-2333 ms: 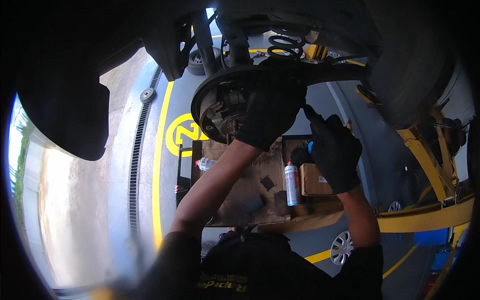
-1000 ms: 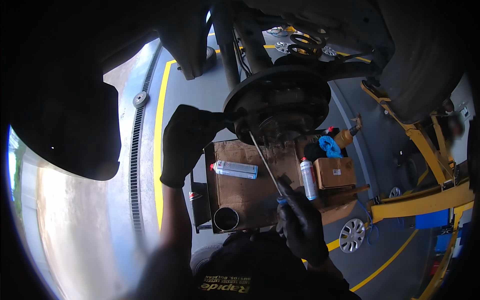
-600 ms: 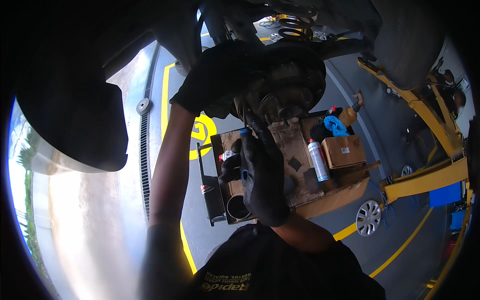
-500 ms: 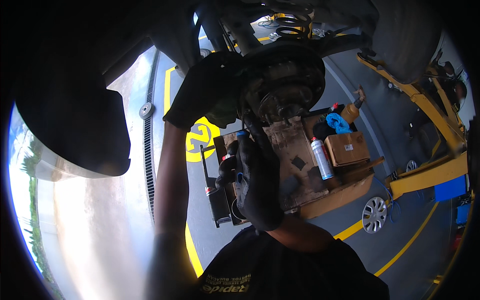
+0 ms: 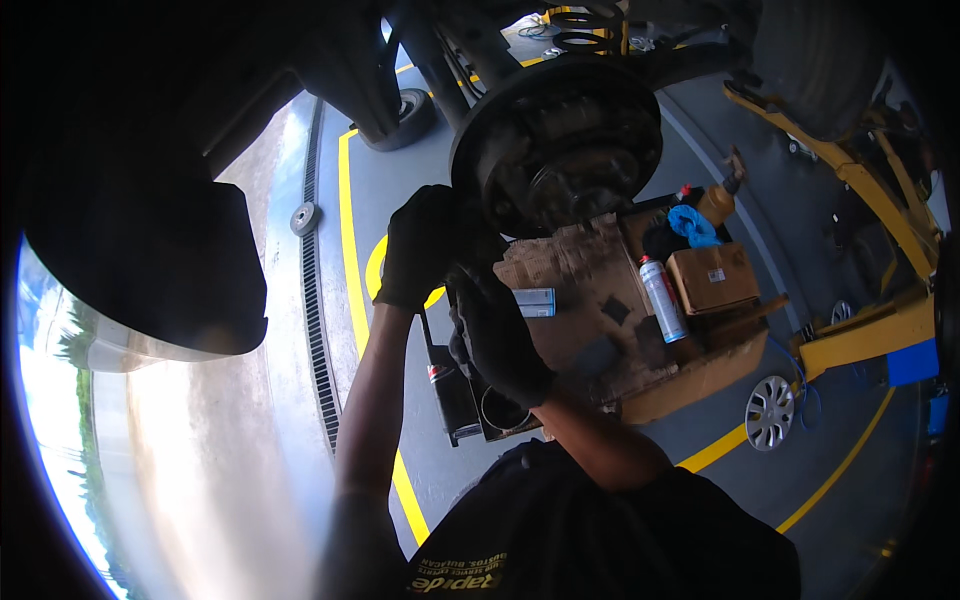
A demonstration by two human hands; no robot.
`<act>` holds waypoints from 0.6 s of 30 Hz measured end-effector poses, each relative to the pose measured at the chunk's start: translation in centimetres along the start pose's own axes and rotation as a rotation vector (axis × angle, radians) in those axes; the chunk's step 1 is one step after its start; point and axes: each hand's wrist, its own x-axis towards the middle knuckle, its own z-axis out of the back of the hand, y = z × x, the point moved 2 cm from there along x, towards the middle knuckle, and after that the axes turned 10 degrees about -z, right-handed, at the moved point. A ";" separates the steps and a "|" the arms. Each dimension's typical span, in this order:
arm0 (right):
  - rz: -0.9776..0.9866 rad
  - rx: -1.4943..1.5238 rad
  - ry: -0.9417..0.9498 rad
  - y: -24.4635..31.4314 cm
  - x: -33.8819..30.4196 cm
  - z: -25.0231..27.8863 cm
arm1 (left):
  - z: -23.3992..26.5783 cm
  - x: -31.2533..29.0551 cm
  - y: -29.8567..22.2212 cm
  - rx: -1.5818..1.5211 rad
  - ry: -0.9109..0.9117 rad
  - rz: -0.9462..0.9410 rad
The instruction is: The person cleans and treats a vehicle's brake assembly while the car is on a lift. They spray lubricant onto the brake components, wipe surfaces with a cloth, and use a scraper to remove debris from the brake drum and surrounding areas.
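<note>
Both my hands wear black gloves and meet just below the left edge of a dark wheel-brake assembly [image 5: 565,150]. My left hand [image 5: 428,245] is bent over with its fingers curled toward the right; what they close on is lost in shadow. From below, my right hand [image 5: 498,335] reaches up to it, fingers curled; anything inside them cannot be made out. The brake's round backing plate and exposed hub hang above a cardboard-covered cart [image 5: 570,265]. Beside my right hand a small blue-and-white box [image 5: 537,302] lies on the cardboard.
A spray can [image 5: 663,300], a brown carton [image 5: 712,278], a blue crumpled glove or cloth [image 5: 692,226] and an amber bottle [image 5: 717,203] crowd the cart's right side. A wheel cover [image 5: 770,413] lies on the floor. Yellow lift arms [image 5: 850,185] stand right; a coil spring [image 5: 585,30] hangs above.
My left hand has come down and away from the brake's left side. My right hand has dropped slightly left to join it. The blue-and-white box now shows beside my right hand.
</note>
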 end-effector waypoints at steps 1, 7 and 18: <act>0.041 0.035 0.018 0.9 -0.1 0.2 | 0.7 0.2 -0.7 0.047 -0.052 -0.025; 0.096 0.204 0.062 2.5 -0.4 0.2 | 2.8 4.4 -0.2 -0.401 -0.212 0.445; -0.074 0.585 0.362 7.5 -0.1 2.5 | 3.3 7.9 -3.2 -0.082 -0.252 0.081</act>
